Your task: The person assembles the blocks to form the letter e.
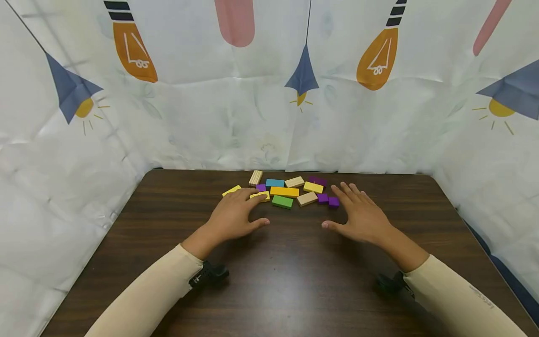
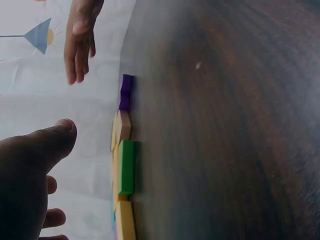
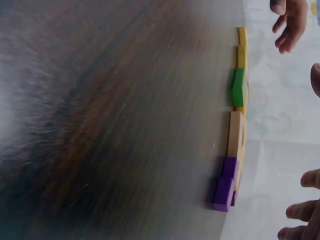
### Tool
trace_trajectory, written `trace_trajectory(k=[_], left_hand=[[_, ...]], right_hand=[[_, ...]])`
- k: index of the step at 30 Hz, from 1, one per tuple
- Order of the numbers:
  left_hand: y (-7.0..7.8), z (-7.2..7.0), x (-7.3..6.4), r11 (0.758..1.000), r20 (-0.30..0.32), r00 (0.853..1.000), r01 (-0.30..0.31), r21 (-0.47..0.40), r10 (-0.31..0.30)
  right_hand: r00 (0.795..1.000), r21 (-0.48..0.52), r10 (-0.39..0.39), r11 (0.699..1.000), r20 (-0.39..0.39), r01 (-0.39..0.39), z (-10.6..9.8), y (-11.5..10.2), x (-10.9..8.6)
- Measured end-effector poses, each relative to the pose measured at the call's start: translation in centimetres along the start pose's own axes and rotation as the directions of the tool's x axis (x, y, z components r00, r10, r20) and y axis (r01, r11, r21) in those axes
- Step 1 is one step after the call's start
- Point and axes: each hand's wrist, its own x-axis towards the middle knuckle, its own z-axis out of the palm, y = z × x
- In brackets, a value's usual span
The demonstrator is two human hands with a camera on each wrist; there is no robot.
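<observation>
A loose group of wooden blocks lies near the far edge of the table: a green block (image 1: 282,201), an orange block (image 1: 284,192), a blue block (image 1: 275,183), several plain wood blocks (image 1: 307,199), yellow blocks (image 1: 313,187) and purple blocks (image 1: 333,201). My left hand (image 1: 236,215) hovers at the group's left end, fingers spread, overlapping two yellow blocks in the head view. At the right end my right hand (image 1: 360,213) is held with straight fingers beside the purple blocks. Both palms face inward with nothing in them. In the left wrist view the green block (image 2: 127,167) stands out beyond my thumb.
The dark wood-grain table (image 1: 269,281) has rounded far corners. Behind it and at both sides hangs a white curtain (image 1: 236,117) printed with lamps and bulbs. Dark wrist cameras (image 1: 208,274) are strapped at both cream sleeves (image 1: 147,292).
</observation>
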Motion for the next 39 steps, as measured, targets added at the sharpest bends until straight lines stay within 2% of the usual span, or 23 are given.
trace_trajectory(k=[5,13,27,39], left_hand=[[0.2,0.5,-0.1,1.0,0.024,0.999,-0.024,-0.013,0.024],[0.2,1.2,-0.6,0.997,0.013,0.997,-0.076,-0.01,0.076],[0.6,1.6,-0.8,0.996,0.025,0.996,-0.089,-0.018,0.089],[0.6,2.1,-0.8,0.996,0.039,0.996,-0.084,-0.03,0.085]], right_hand=[[1.0,0.021,-0.016,1.0,-0.016,0.016,0.5,-0.4,1.5],[0.998,0.048,-0.041,0.998,-0.04,0.043,1.2,-1.1,3.5],[0.992,0.071,-0.107,0.991,-0.06,0.111,2.3,-1.6,7.1],[0.99,0.107,-0.137,0.984,-0.034,0.14,3.2,-2.0,9.4]])
